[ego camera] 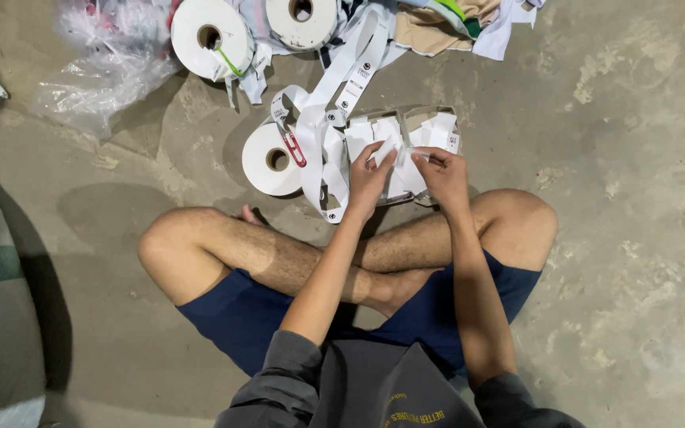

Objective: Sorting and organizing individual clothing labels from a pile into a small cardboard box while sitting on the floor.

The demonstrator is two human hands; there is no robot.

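Just beyond the crossed legs, both hands meet over a clear tray (438, 116) of cut labels: left hand (368, 178) and right hand (440, 173) fingers pinched on one white label (396, 150) between them, its length running left-right.

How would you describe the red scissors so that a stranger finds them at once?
On the concrete floor, before the person's crossed legs, lies one white label roll apart from two others. The scissors rest on its right edge; they alone are red among white things.
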